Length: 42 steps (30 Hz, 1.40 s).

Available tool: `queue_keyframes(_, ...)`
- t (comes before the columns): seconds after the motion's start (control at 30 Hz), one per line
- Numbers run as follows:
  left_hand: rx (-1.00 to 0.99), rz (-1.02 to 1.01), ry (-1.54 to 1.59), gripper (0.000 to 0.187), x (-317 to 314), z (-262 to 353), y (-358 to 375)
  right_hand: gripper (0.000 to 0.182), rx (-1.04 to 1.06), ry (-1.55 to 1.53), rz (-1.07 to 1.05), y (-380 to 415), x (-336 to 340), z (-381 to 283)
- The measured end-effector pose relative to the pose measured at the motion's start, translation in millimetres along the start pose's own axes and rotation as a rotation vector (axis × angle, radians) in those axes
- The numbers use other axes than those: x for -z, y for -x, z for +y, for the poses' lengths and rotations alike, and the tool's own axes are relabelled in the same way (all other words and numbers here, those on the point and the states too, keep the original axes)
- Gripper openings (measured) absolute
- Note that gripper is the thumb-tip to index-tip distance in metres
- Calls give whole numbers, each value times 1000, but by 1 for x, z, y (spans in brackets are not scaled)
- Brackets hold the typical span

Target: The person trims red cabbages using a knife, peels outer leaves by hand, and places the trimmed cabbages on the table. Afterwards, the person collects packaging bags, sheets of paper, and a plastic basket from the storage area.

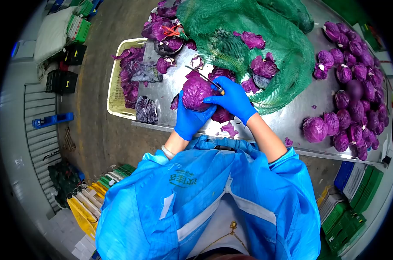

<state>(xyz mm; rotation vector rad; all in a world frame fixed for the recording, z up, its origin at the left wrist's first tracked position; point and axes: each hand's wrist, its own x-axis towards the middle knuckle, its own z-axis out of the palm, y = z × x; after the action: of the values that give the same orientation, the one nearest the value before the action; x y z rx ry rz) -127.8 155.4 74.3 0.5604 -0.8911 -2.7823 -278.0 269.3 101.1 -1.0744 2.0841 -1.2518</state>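
Note:
A round red cabbage (197, 92) rests in my left hand (190, 119), which wears a blue glove and cups it from below and the side. In my right hand (234, 99), also blue-gloved, is a knife (205, 77) with a light wooden handle and a thin dark blade that points up and left over the top of the cabbage. The right thumb reaches toward the cabbage's side. Partly hidden behind my hands, more red cabbage (223, 115) lies on the metal table (155, 125). A torn purple leaf piece (229, 129) sits near the front edge.
A green mesh sack (287, 56) spreads over the table's back middle, with loose leaves on it. At the left, a pale yellow crate (115, 93) holds purple leaves. Many red cabbages (356, 110) are heaped on the right. Stacked crates (86, 208) stand on the floor.

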Motion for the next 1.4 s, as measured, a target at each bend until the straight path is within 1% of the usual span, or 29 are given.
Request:
queue_keyframes(0.07, 87, 77, 323, 69, 9, -8, -1, 58, -9, -5, -29, 3, -1, 5)
queue_keyframes(0.13, 144, 86, 474, 67, 14, -11, 3, 54, -35, -53, -67, 8, -3, 9)
queue_keyframes(0.17, 171, 91, 550, 66, 15, -11, 4, 50, -12, -29, -53, 12, -6, 10)
queue_keyframes(0.23, 195, 96, 547, 64, 17, -7, 5, 43, 35, 20, -30, 18, -12, 12)
queue_keyframes(0.33, 207, 133, 507, 63, 17, -6, 5, 29, 113, -41, -80, 20, -13, 14)
queue_keyframes(0.37, 206, 152, 486, 63, 18, -5, 6, 26, 128, -144, -189, 22, -12, 14)
queue_keyframes(0.43, -75, 35, -349, 63, 24, -6, 3, 21, 165, -346, -403, 26, -3, 11)
queue_keyframes(0.47, -90, 49, -313, 62, 22, -3, 3, 17, 204, -454, -480, 29, 5, 6)
queue_keyframes(0.5, -106, 63, -277, 62, 17, 2, 3, 18, 157, -575, -362, 37, 13, 0)
queue_keyframes(0.57, 112, 213, 702, 60, 8, 19, 2, 20, -108, -603, -133, 44, 42, 15)
queue_keyframes(0.6, 57, 172, 480, 59, 15, 17, 1, 27, -329, -583, -9, 34, 54, 25)
queue_keyframes(0.63, -4, 146, 259, 59, 22, 16, -1, 36, -354, -507, 80, 30, 57, 29)
queue_keyframes(0.67, 64, 123, 482, 59, 21, 25, 1, 45, -383, -430, 167, 25, 61, 26)
queue_keyframes(0.7, 136, 93, 699, 59, 19, 31, -2, 53, -210, -301, 219, 24, 57, 19)
queue_keyframes(0.73, 152, 50, 654, 62, 25, 26, -5, 62, -40, -170, 267, 22, 52, 10)
queue_keyframes(0.77, 70, 7, 8, 62, 10, 27, -3, 83, -33, -218, 164, 23, 39, 8)
queue_keyframes(0.8, -17, -41, -636, 62, -15, 29, 1, 92, 46, -217, 112, 24, 30, -9)
queue_keyframes(0.83, -116, -94, -1279, 63, -30, 31, 3, 95, 103, -344, 31, 20, 23, -17)
queue_keyframes(0.9, 177, -130, -433, 69, -24, 29, 4, 90, 49, -306, 26, 20, 16, -25)
queue_keyframes(0.97, 440, -140, 423, 74, -18, 29, 3, 81, 19, -362, 30, 19, 20, -10)
queue_keyframes(1.0, 275, -45, 259, 74, -22, 29, 3, 77, -1, -389, 28, 22, 21, -3)
queue_keyframes(1.1, 126, 41, 13, 70, -13, 36, 3, 63, -542, -485, -230, 25, 25, 0)
queue_keyframes(1.13, 185, 18, 48, 63, -5, 34, 3, 57, -538, -531, -147, 30, 15, 2)
queue_keyframes(1.23, 237, 182, -169, 46, 1, 17, 1, 59, -548, -585, -20, 32, 3, 2)
queue_keyframes(1.27, 282, 260, 34, 39, 3, 13, 1, 64, -202, -416, 185, 31, -2, -1)
queue_keyframes(1.37, 325, 266, 252, 41, 5, 9, 1, 69, 52, 78, 203, 42, 2, -16)
queue_keyframes(1.4, 324, 277, 219, 42, 11, 8, 0, 67, 67, 65, 185, 43, -5, -11)
